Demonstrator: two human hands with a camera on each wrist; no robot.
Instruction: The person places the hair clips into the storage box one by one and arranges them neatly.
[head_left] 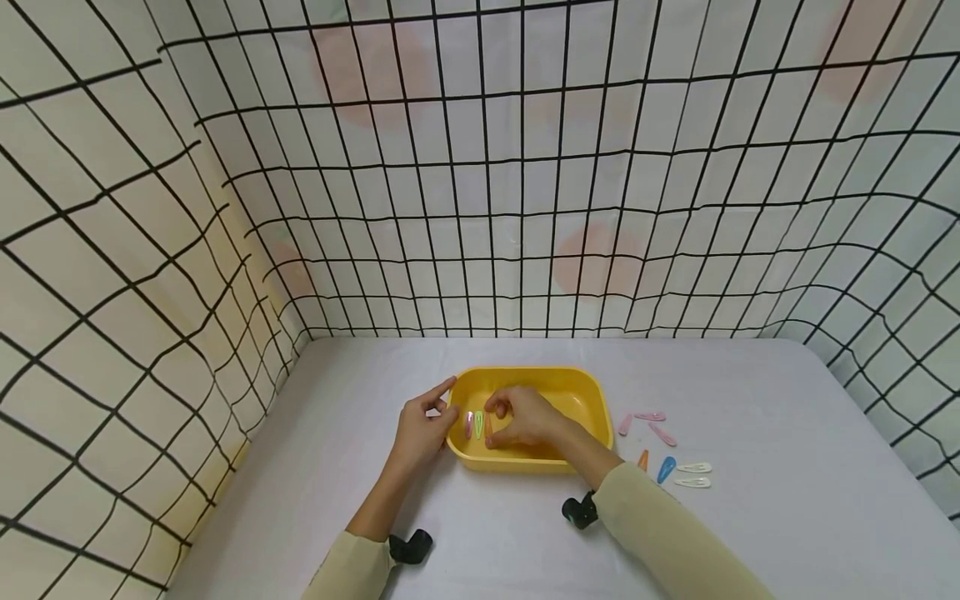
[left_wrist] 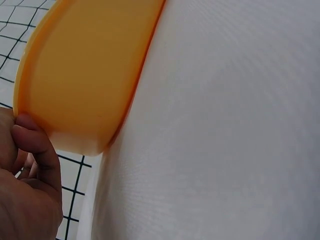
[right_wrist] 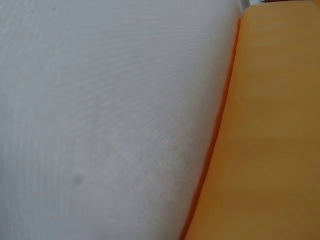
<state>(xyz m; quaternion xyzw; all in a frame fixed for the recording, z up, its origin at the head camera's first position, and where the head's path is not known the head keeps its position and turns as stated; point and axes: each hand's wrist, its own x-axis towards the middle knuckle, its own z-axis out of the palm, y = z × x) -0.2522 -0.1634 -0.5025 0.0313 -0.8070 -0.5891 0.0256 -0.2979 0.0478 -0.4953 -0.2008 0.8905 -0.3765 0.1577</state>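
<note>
A yellow plastic tray stands on the table, its outer wall large in the left wrist view. My left hand pinches the rim at the tray's left end; the same hand shows at that rim in its wrist view. Inside the tray, a pink hair clip, a green hair clip and an orange hair clip stand side by side along the left. The right hand reaches over the front rim and holds the orange clip between thumb and fingertips. The right wrist view shows only tray wall and cloth.
Right of the tray lie several loose clips: pink ones, another orange clip, a blue clip and white ones. White cloth covers the table. A black wire grid encloses the back and sides.
</note>
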